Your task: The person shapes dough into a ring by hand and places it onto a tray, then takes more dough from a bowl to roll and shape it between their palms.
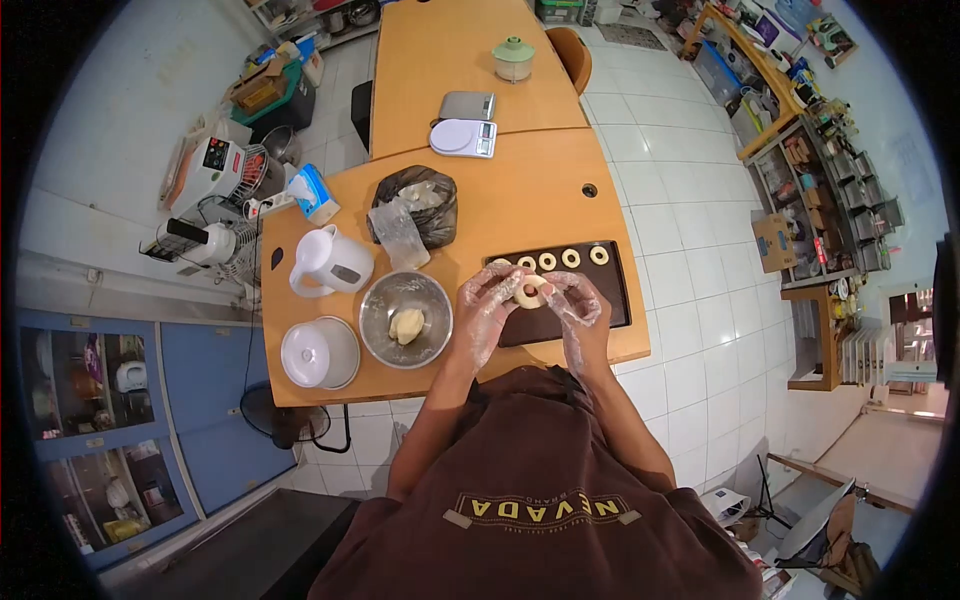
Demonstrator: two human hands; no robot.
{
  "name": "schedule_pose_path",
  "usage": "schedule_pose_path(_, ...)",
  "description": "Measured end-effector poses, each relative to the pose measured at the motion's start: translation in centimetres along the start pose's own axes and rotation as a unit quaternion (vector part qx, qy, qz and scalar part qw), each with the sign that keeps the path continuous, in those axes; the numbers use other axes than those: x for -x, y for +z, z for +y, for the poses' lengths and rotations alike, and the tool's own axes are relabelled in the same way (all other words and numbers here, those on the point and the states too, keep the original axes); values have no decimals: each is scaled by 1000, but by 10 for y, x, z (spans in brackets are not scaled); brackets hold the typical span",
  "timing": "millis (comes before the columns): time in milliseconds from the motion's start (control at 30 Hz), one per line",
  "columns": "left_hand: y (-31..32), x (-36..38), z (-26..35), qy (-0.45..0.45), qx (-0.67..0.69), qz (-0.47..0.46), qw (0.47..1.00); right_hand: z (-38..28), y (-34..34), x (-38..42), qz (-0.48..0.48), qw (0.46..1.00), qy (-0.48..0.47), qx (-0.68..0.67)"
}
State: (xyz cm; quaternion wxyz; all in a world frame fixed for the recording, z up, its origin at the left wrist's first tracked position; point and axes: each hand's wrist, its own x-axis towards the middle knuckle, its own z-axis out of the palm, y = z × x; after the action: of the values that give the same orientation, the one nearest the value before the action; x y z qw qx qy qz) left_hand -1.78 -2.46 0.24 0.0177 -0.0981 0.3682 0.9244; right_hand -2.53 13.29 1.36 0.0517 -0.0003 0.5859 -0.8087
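Observation:
Between my two hands I hold a ring of pale dough point(530, 293), raised in front of the tray's near left part. My left hand point(485, 310), in a clear plastic glove dusted with flour, is closed on the ring's left side. On its right side the fingers of my right hand point(577, 312), gloved the same way, pinch it. Several dough rings point(572, 258) lie in a row along the far side of the dark baking tray point(618, 300). Left of my hands stands a steel bowl point(378, 340) with a lump of dough point(406, 325) in it.
A white electric kettle point(335, 260) and a lidded white container point(320, 353) stand at the table's left. Behind the bowl sits a black plastic bag point(440, 215). Farther back are a kitchen scale point(462, 138) and a green-lidded jar point(513, 60). The tray lies near the table's right edge.

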Motion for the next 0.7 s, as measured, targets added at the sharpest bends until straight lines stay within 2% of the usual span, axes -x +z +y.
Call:
schedule_pose_path(33, 0, 0, -2, 2, 2, 2, 1000, 1, -2, 0, 5, 1000, 11, 2)
schedule_pose_path(133, 1, 0, 0, 24, -102, -47, 993, 10, -6, -2, 6, 999, 32, -13)
schedule_pose_path(333, -3, -3, -3, 22, -167, -31, 985, 7, -7, -1, -6, 996, 52, -76)
schedule_pose_path(433, 2, 0, -3, 26, -119, -34, 992, 11, -8, 0, 20, 986, 88, -140)
schedule_pose_path(467, 1, 1, -5, 30, -140, -32, 989, 12, -9, 0, 31, 980, 106, -163)
schedule_pose_path(567, -1, 1, -6, 44, -203, -26, 978, 3, -5, 2, 7, 985, 95, -143)
schedule_pose_path(667, 5, 4, 2, 63, -247, -30, 967, 15, -12, -1, -19, 997, 63, -45)
schedule_pose_path(700, 6, 3, 3, 68, -249, -35, 966, 15, -13, -1, -22, 996, 64, -52)
